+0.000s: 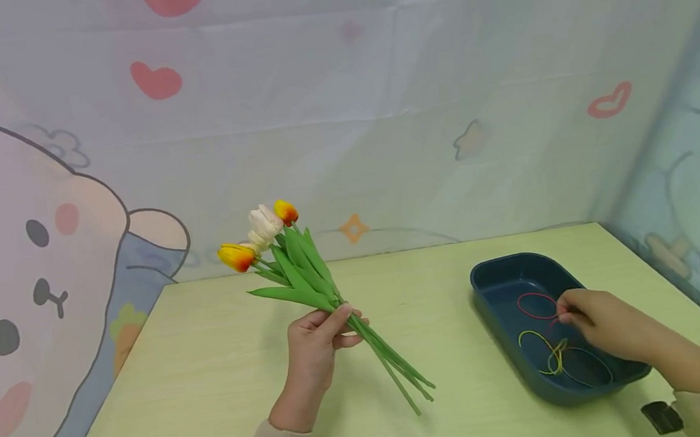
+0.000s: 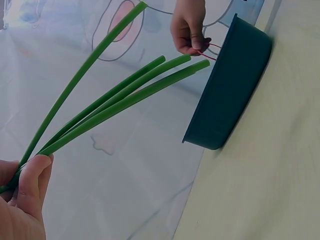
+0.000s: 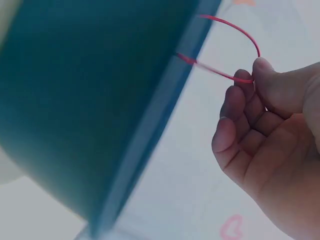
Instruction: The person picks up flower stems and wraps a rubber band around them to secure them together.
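My left hand (image 1: pixel 314 350) grips a bunch of tulips (image 1: pixel 304 271) by the green stems, above the table. The blooms, yellow-orange and white, point to the upper left; the stem ends (image 2: pixel 150 90) spread toward the lower right. Over the dark blue basin (image 1: pixel 503 330), my right hand (image 1: pixel 609 324) pinches a red rubber band (image 3: pixel 240 30) between thumb and forefinger. The band hangs as a loop, its lower part behind the basin's rim in the right wrist view. Yellow and green rubber bands (image 1: pixel 556 356) lie tangled on the basin floor.
The pale yellow-green table (image 1: pixel 213 369) carries the basin on its right side. Behind it hangs a printed cloth backdrop (image 1: pixel 380 139) with hearts and a cartoon bear. A second cloth (image 1: pixel 695 167) rises along the right edge. Dark straps sit on both wrists.
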Demonstrator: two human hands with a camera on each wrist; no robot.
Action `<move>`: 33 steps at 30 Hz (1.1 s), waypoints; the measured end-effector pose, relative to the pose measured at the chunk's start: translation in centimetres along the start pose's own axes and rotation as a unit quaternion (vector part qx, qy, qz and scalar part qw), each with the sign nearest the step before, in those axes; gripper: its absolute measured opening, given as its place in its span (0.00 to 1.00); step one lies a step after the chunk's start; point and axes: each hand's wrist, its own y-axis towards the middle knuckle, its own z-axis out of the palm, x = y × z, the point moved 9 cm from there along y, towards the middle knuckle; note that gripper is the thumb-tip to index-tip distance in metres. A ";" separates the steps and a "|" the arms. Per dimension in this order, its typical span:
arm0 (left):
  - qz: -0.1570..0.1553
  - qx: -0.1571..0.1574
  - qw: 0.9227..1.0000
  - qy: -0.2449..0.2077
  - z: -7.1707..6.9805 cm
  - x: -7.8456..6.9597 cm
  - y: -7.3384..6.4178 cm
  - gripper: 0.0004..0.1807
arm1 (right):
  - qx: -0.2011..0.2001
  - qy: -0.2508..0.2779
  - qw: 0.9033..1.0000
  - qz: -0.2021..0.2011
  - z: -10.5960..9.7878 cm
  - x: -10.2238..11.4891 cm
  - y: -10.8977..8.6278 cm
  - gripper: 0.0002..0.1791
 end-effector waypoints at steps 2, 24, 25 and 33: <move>0.003 -0.002 1.000 -0.004 0.0 0.0 0.0 0.08 | -0.004 -0.001 1.000 0.002 -0.5 0.5 0.2 0.09; -0.002 0.008 1.000 0.004 0.2 0.4 0.0 0.07 | 0.086 0.030 0.992 0.087 4.4 -1.8 -0.3 0.10; -0.003 0.008 1.000 0.005 0.2 0.4 0.0 0.08 | 0.096 0.035 0.990 0.095 4.9 -2.2 -0.4 0.09; -0.001 0.000 1.000 0.000 0.1 0.6 0.0 0.20 | 0.153 0.073 0.980 0.105 7.2 -3.0 -1.2 0.07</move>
